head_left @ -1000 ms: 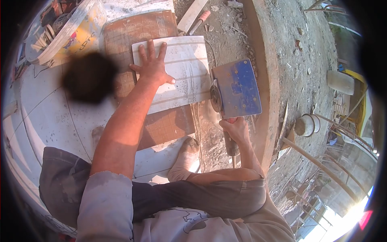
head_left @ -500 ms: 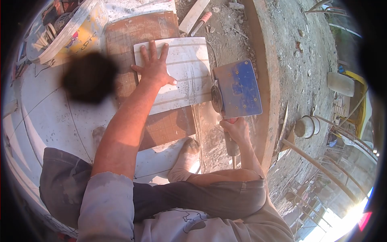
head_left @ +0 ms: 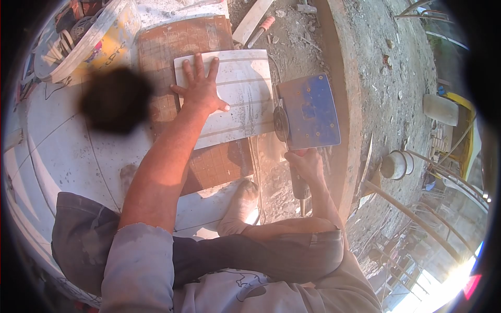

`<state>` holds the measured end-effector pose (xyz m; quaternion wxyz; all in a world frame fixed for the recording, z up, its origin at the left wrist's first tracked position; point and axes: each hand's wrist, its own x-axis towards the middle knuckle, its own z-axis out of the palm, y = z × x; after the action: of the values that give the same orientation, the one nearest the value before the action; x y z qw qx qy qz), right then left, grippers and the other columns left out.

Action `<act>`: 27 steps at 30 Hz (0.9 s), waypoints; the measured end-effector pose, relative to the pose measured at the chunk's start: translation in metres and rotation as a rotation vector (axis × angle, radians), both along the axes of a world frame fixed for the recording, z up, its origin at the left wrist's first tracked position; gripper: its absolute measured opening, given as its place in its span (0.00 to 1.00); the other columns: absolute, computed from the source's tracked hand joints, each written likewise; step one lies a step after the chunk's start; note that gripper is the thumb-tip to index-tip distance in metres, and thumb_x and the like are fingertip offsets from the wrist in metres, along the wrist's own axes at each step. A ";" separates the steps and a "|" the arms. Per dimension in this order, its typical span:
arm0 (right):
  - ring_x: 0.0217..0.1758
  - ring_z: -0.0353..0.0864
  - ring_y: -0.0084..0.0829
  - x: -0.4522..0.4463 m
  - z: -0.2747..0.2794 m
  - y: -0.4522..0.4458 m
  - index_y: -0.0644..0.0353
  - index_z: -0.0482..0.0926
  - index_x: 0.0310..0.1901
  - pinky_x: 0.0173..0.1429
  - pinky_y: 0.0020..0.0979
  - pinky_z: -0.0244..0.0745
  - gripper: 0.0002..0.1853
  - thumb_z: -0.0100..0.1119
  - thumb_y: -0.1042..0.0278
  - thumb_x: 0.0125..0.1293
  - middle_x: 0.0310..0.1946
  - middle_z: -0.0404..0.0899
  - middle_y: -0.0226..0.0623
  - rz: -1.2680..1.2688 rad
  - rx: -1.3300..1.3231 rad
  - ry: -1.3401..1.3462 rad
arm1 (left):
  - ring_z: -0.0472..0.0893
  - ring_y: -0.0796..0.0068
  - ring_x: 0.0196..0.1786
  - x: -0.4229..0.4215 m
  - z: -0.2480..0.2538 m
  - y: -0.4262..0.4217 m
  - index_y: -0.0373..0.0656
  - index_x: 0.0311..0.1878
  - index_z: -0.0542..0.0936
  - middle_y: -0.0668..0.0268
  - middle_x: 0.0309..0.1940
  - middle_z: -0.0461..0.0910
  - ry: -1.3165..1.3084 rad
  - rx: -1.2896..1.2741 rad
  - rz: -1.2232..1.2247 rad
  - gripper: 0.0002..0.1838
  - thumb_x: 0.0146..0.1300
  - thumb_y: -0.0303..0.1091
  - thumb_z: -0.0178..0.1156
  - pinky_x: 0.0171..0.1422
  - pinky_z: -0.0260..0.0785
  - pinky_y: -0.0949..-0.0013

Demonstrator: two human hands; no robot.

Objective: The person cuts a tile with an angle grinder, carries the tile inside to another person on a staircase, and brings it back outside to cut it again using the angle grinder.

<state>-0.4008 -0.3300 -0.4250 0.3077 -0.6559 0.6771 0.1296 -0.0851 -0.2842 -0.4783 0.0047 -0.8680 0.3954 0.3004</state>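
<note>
My left hand [head_left: 200, 95] lies spread on a white tile [head_left: 242, 96] marked with darker stripes. That tile rests on top of brown tiles [head_left: 219, 164]. In my right hand [head_left: 308, 166] is an angle grinder [head_left: 299, 185], gripped by its body with the cord end toward me. Its round disc [head_left: 281, 124] stands at the right edge of the white tile; whether it touches is hard to make out. A flat blue plate [head_left: 309, 112] with several small screws or dots sits beside the disc and hides the grinder's head.
A white-and-yellow bucket [head_left: 107, 44] with tools stands at the upper left. Beyond the tile lie a hammer [head_left: 306, 8] and a pink-handled tool [head_left: 261, 31]. A raised concrete edge [head_left: 347, 104] runs along the right. My foot [head_left: 242, 203] is close below the tiles.
The grinder and its blue plate have shifted slightly away from me, with my right hand following. My left hand and the white tile stay almost in place.
</note>
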 end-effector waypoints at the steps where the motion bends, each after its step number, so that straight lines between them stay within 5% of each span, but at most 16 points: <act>1: 0.43 0.87 0.40 0.001 0.000 0.000 0.69 0.77 0.55 0.48 0.38 0.80 0.36 0.70 0.52 0.47 0.38 0.86 0.47 0.003 -0.018 -0.002 | 0.32 0.48 0.84 0.000 0.000 0.000 0.69 0.82 0.44 0.62 0.84 0.30 0.002 -0.003 0.000 0.73 0.37 0.55 0.84 0.73 0.47 0.16; 27: 0.43 0.87 0.42 0.000 -0.005 0.001 0.69 0.74 0.59 0.46 0.39 0.80 0.40 0.72 0.50 0.49 0.42 0.85 0.51 0.021 -0.029 -0.045 | 0.31 0.47 0.84 0.000 0.002 0.000 0.68 0.82 0.44 0.60 0.84 0.30 0.004 0.003 0.000 0.72 0.37 0.56 0.84 0.72 0.47 0.15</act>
<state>-0.4007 -0.3292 -0.4300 0.3118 -0.6700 0.6649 0.1084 -0.0853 -0.2845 -0.4763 0.0054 -0.8674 0.3948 0.3029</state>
